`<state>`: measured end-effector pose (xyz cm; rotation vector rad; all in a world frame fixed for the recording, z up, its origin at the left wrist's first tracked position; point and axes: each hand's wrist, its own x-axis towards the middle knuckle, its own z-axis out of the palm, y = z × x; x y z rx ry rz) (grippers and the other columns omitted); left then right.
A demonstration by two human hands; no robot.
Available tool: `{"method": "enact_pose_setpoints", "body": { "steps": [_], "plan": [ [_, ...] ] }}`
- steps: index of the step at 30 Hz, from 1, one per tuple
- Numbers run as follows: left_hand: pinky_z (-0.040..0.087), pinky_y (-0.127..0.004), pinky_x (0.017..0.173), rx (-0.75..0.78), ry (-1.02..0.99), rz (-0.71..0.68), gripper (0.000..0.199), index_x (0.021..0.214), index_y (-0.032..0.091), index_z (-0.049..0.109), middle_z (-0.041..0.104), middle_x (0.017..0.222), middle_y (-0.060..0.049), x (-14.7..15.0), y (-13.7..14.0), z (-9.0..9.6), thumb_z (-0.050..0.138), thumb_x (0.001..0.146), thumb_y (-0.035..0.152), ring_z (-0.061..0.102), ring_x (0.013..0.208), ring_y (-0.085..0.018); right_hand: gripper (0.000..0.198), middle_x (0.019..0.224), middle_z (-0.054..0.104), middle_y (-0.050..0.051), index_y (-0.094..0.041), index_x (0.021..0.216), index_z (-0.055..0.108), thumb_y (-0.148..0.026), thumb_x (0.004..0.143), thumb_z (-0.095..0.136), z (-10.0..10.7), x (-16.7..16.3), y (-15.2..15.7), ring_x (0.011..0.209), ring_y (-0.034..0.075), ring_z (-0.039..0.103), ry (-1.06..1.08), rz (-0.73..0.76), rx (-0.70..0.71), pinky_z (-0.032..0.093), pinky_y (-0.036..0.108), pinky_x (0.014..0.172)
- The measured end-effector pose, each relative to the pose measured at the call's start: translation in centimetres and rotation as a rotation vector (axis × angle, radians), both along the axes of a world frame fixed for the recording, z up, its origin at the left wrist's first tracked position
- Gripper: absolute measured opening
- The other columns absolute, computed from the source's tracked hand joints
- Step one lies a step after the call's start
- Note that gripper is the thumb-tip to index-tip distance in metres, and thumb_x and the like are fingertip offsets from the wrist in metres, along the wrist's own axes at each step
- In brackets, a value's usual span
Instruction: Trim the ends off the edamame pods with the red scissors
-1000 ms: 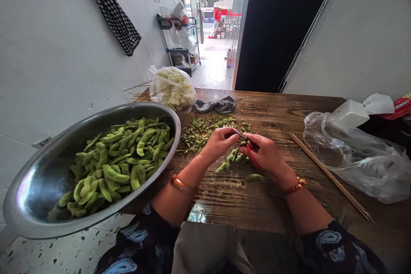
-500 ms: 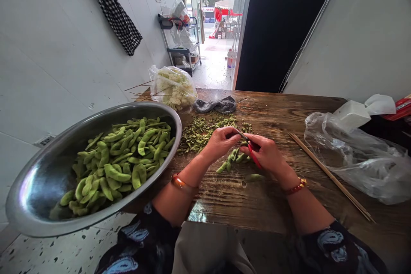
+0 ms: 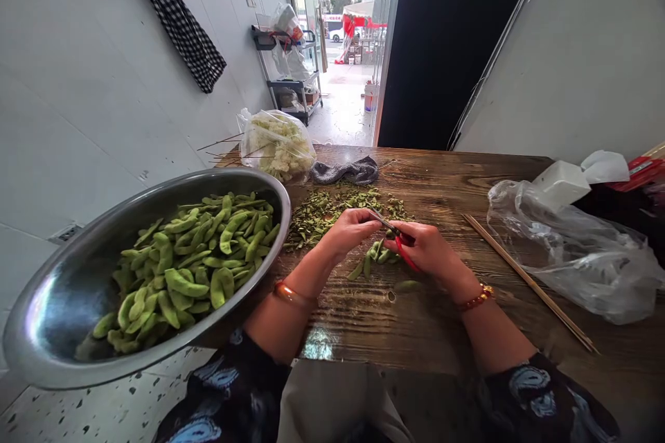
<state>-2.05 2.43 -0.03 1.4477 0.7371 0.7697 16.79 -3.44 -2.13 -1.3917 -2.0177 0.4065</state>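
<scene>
My right hand (image 3: 430,249) is closed round red-handled scissors (image 3: 406,256), whose blades point left to my other hand's fingertips. My left hand (image 3: 349,232) is pinched at the blade tips; whatever its fingers hold is hidden. Beneath the hands lies a small group of green edamame pods (image 3: 382,254), partly covered by the right hand. A single pod (image 3: 408,286) rests nearer to me on the wooden table (image 3: 358,318). Snipped pod ends (image 3: 319,218) are spread just beyond my left hand. To the left, a big steel basin (image 3: 55,325) holds many edamame pods (image 3: 181,282).
Behind the basin is a plastic bag of cauliflower (image 3: 278,142), with a grey cloth (image 3: 346,171) beside it. Thin wooden sticks (image 3: 530,282) and a crumpled clear bag (image 3: 576,249) lie on the right. A shelf cart (image 3: 291,76) stands near the doorway.
The view has shifted slightly. Both hands stay close together over the table, and the scissors' blades show a little more between them. Pods and basin look unchanged.
</scene>
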Motion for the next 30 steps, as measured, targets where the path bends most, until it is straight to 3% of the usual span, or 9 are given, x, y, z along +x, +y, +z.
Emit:
{"method": "enact_pose_setpoints", "body": {
  "steps": [8, 16, 22, 25, 30],
  "plan": [
    [0.042, -0.023, 0.063, -0.02, -0.042, -0.016, 0.027, 0.082, 0.009, 0.071, 0.066, 0.075, -0.005, 0.2, -0.1, -0.3, 0.073, 0.07, 0.033, 0.054, 0.067, -0.011, 0.049, 0.081, 0.066, 0.004, -0.019, 0.118, 0.064, -0.051, 0.08, 0.064, 0.2, -0.3, -0.2, 0.066, 0.016, 0.055, -0.015, -0.055, 0.011, 0.045, 0.029, 0.064],
    [0.04, -0.022, 0.062, 0.027, 0.008, -0.015, 0.019, 0.08, 0.01, 0.07, 0.064, 0.071, -0.004, 0.3, -0.2, -0.3, 0.067, 0.074, 0.027, 0.052, 0.065, -0.01, 0.043, 0.085, 0.069, 0.006, -0.019, 0.115, 0.066, -0.048, 0.083, 0.061, -0.1, -0.3, 0.0, 0.068, 0.016, 0.057, -0.005, -0.037, 0.02, 0.045, 0.028, 0.065],
    [0.036, -0.022, 0.059, 0.285, 0.134, 0.272, 0.009, 0.071, 0.014, 0.07, 0.054, 0.067, 0.0, 0.0, 0.5, -0.3, 0.073, 0.066, 0.022, 0.045, 0.064, -0.01, 0.053, 0.068, 0.063, 0.002, -0.015, 0.115, 0.067, -0.055, 0.08, 0.061, -0.2, -0.1, 0.3, 0.058, 0.014, 0.053, 0.092, -0.181, 0.042, 0.043, 0.026, 0.057],
    [0.034, -0.021, 0.055, 0.151, 0.018, 0.273, 0.016, 0.077, 0.014, 0.067, 0.05, 0.062, 0.003, -0.1, 0.9, -0.4, 0.071, 0.07, 0.028, 0.042, 0.058, -0.008, 0.055, 0.07, 0.064, 0.003, -0.014, 0.114, 0.067, -0.056, 0.08, 0.062, -0.1, -0.1, 0.3, 0.059, 0.014, 0.054, 0.12, -0.214, 0.045, 0.044, 0.027, 0.057],
    [0.043, -0.021, 0.059, -0.154, -0.254, 0.232, 0.024, 0.079, 0.014, 0.056, 0.059, 0.065, 0.002, 0.0, 1.0, -0.7, 0.072, 0.07, 0.03, 0.053, 0.055, -0.007, 0.052, 0.071, 0.064, 0.003, -0.016, 0.115, 0.066, -0.055, 0.082, 0.06, 0.2, -0.5, 0.1, 0.061, 0.016, 0.055, 0.098, -0.197, 0.078, 0.046, 0.029, 0.06]
  ]
}}
